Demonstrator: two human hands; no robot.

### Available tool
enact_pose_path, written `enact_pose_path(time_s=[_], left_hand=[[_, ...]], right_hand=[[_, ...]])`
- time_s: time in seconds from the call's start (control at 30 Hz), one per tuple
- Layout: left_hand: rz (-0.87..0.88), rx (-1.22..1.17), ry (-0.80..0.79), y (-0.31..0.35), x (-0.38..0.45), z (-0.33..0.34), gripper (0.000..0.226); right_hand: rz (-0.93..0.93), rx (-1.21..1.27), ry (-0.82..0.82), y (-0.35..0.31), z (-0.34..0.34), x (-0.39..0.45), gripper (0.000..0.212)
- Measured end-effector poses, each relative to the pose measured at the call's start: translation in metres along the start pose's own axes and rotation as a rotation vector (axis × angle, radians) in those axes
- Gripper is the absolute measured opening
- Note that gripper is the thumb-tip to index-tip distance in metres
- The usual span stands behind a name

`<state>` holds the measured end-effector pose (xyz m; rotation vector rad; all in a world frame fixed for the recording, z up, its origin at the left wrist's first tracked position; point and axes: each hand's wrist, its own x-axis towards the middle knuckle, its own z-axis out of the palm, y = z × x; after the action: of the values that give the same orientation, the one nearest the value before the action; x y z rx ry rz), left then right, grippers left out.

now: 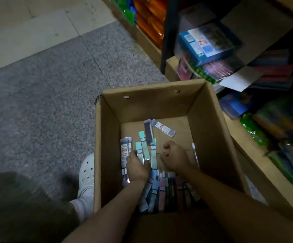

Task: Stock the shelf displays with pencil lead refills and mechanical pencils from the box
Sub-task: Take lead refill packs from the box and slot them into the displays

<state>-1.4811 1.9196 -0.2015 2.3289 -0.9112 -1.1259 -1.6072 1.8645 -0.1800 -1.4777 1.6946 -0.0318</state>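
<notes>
- Pencil lead refills are lying loose on the bottom of an open cardboard box: a few mint green packs in the middle, a grey one and a clear one up near the far wall, plus a darker pile of packs at the near end.
- Box sits on a speckled grey floor, with paler tiles further out.
- Pretty dim in here tbh. On the right there's a dark shelf unit crammed with stock: a blue box, pink packs under it, orange and green stuff in a carton behind.
- White clog-style shoe is right beside the box's left wall.
- Left hand is down in the box, fingers curled over the green packs and touching them, next to a grey tube pack. Can't tell if it's actually gripping any.
- Right hand is balled into a loose fist just beside the green packs, thumb tucked in. Whatever it's pinching is hidden, so can't say.
- Hands are close together, not touching.
- One thin pencil-looking thing lies by the right wall.
</notes>
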Motion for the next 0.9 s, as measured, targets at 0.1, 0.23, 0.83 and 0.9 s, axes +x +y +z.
enact_pose_path(time_s=[0.1,0.23,0.83,0.9], left_hand=[[-0.013,-0.028,0.077,-0.003,0.005,0.008,0.054],[-0.047,-0.042,0.141,-0.004,0.016,0.011,0.050],[-0.130,-0.398,-0.041,0.024,0.003,-0.002,0.021],[-0.161,-0.495,-0.080,0.030,0.000,-0.003,0.019]], right_hand=[[-0.010,-0.003,0.007,-0.007,0.015,0.016,0.040],[-0.050,-0.067,0.081,-0.014,0.038,0.029,0.049],[0.087,0.459,0.140,0.016,0.015,0.018,0.027],[0.054,0.611,0.058,0.014,0.009,0.013,0.027]])
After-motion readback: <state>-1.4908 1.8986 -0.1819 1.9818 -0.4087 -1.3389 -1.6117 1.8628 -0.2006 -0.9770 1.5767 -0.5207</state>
